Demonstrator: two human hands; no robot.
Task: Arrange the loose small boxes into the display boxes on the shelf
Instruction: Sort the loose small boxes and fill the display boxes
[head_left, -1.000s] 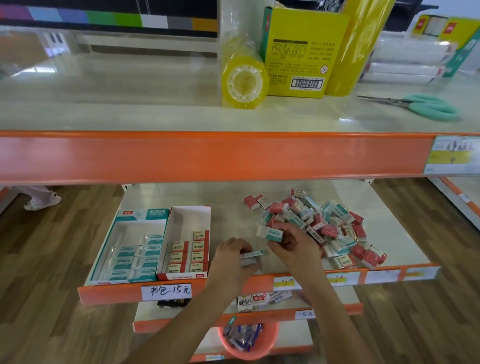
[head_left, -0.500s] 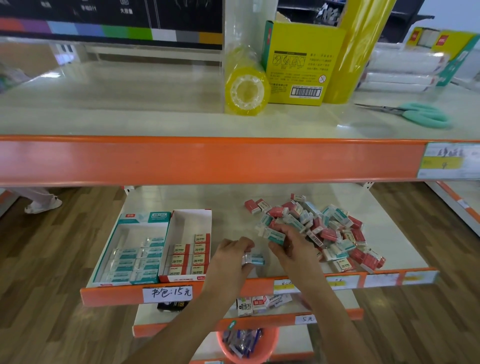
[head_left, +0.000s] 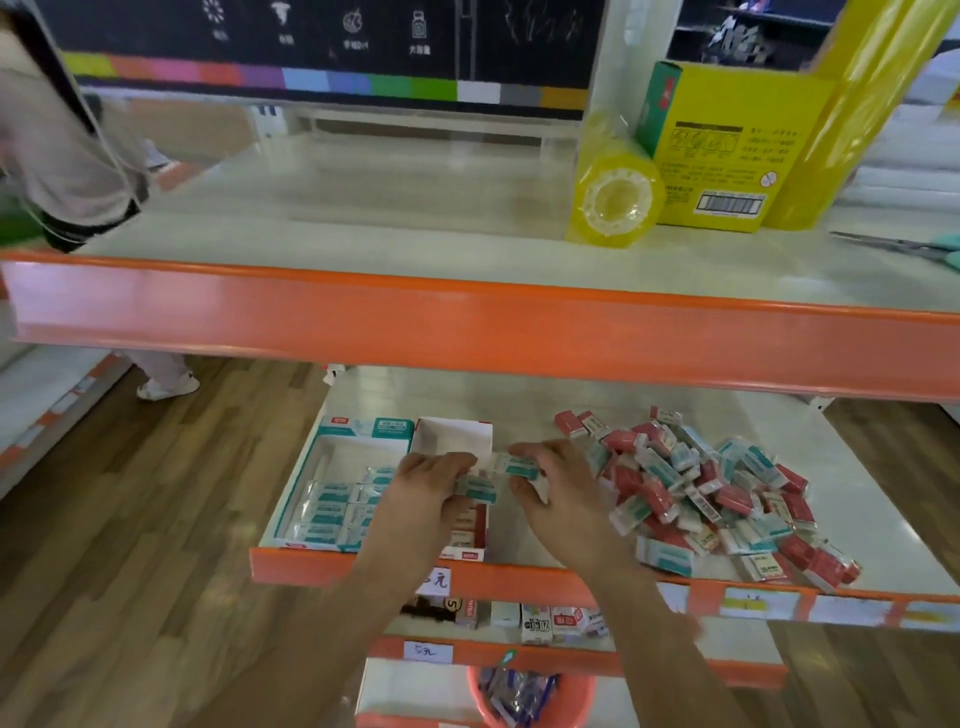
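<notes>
Both hands are held over the red display box (head_left: 470, 525) at about 6 o'clock in the head view. A teal small box (head_left: 477, 489) is pinched in the fingers of the left hand (head_left: 427, 491), and a second teal box (head_left: 514, 465) is gripped by the right hand (head_left: 563, 488). Half a second ago the hands were seen at the near edge of the pile; they have since been carried toward 9 o'clock, so it is judged that these two boxes are about to be set into the teal display box (head_left: 332, 488), which is part filled along its near rows. The loose pile (head_left: 711, 488) is left at 3 o'clock on the lower shelf (head_left: 519, 400), still large, so much of the task remains. Most of the red display box's contents are hidden by the left hand, and print on the boxes is too blurred to be read.
</notes>
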